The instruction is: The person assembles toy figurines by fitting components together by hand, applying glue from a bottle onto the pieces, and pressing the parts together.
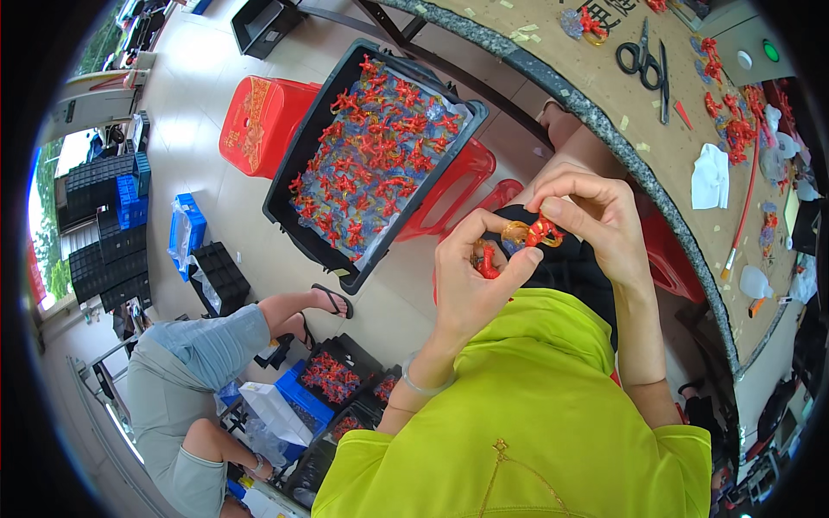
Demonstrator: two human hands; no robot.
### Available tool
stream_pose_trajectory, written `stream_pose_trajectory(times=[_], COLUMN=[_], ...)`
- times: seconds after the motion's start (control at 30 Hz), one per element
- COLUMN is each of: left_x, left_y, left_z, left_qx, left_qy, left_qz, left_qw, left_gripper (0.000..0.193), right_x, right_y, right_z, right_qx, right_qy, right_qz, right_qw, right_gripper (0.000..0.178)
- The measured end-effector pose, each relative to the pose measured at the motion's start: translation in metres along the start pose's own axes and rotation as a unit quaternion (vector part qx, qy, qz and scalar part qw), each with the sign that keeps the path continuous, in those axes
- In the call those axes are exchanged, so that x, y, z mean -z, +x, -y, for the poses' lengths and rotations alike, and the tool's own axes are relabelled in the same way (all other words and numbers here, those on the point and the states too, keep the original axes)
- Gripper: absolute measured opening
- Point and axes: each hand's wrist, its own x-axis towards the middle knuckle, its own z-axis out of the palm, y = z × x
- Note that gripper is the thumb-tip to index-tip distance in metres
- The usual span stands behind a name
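Above my lap, both hands meet on a small red and gold plastic figure (541, 231). My left hand (477, 272) steadies it between thumb and fingers, and a second red bit (489, 261) shows inside that hand. From the other side, the thumb and forefinger of my right hand (602, 217) pinch the figure's upper end. A see-through golden loop (515, 233) stands out toward my left fingers. Whether the red bit and the figure are one piece is hidden by the fingers. Beyond my hands, a black crate (278, 210) holds many like red figures with bluish clear parts.
Red plastic stools (259, 121) stand by the crate. On the right, a curved-edge worktable (596, 86) carries scissors (640, 59), a long-handled brush (744, 207), a white cloth (710, 177) and more figures. A person in grey (177, 371) bends at lower left near crates.
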Motion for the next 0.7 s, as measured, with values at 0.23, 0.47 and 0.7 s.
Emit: stream_pose_trajectory(times=[0.23,0.47,0.7], left_x=[-0.028,-0.075,-0.16], left_y=[0.018,0.069,0.15], left_z=[-0.031,-0.038,-0.021], left_qx=[-0.001,-0.007,-0.165], left_qy=[-0.109,-0.134,-0.136], left_qz=[0.136,0.176,0.064], left_qw=[0.985,0.975,0.975], left_gripper=[0.024,0.045,0.043], right_x=[0.034,0.091,0.118], right_y=[-0.023,-0.063,-0.072], right_z=[0.029,0.046,0.047], right_qx=[0.06,0.129,0.148], right_qy=[0.073,0.21,0.238], right_qz=[-0.111,-0.218,-0.325], right_qw=[0.989,0.944,0.903], right_gripper=[0.014,0.02,0.02])
